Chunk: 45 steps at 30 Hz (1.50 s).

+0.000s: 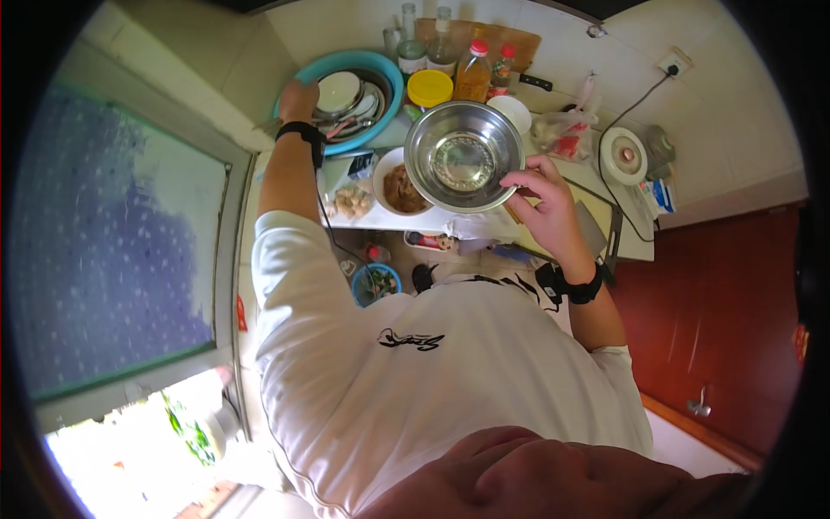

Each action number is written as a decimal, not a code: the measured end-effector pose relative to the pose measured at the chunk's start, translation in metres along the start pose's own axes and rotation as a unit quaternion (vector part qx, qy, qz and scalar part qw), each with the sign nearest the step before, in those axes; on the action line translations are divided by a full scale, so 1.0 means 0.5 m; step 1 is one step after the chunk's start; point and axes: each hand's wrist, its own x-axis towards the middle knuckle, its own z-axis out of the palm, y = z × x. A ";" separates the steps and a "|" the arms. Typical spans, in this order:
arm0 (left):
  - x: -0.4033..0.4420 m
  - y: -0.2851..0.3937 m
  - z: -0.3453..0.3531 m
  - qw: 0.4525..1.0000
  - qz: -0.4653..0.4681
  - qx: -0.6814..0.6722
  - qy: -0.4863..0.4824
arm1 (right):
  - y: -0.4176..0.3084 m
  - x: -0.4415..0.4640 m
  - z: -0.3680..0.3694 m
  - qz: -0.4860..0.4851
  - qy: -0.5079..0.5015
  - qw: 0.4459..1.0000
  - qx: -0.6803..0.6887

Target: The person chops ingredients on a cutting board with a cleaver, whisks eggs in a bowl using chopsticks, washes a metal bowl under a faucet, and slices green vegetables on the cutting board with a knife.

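Observation:
My right hand [546,201] pinches the rim of a stainless steel bowl [419,164], thumb and fingers closed at its right side. The bowl is tilted toward me above the counter, with nothing visible inside. At the upper left, my left hand [298,99] is closed over the left rim of a blue basin [393,73]; its fingertips are hidden. Inside the basin are a white bowl [338,92] and other dishes. Partly behind the steel bowl, a white bowl of brownish food [402,190] stands on the counter.
A yellow-lidded jar [430,87], a red-capped oil bottle [473,71] and glass bottles [411,50] line the wall. Garlic in a bag [352,201] lies at the counter's front. A cutting board [596,203] is at right. A blue bucket [377,284] stands below.

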 end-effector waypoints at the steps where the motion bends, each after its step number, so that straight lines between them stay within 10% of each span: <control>1: 0.015 -0.008 -0.005 0.997 0.069 -0.032 0.026 | 0.007 -0.005 -0.007 -0.011 -0.011 1.000 0.008; 4: -0.214 0.142 -0.193 0.906 0.013 -0.423 -0.011 | 0.032 -0.021 -0.032 -0.044 -0.060 0.997 0.027; 11: -0.787 0.214 -0.263 0.837 -0.056 -0.531 -0.120 | 0.112 -0.108 -0.067 -0.128 -0.199 0.964 0.124; 16: -1.164 0.265 -0.181 0.698 -0.240 -0.675 0.009 | 0.133 -0.234 -0.043 -0.160 -0.344 0.917 0.124; 22: -1.523 0.271 -0.082 0.623 -0.454 -0.595 0.226 | 0.124 -0.401 -0.002 -0.210 -0.510 0.818 0.167; 45: -2.641 0.733 -0.030 0.255 -0.604 -0.338 0.675 | -0.233 -1.281 -0.266 -0.384 -0.801 0.388 0.247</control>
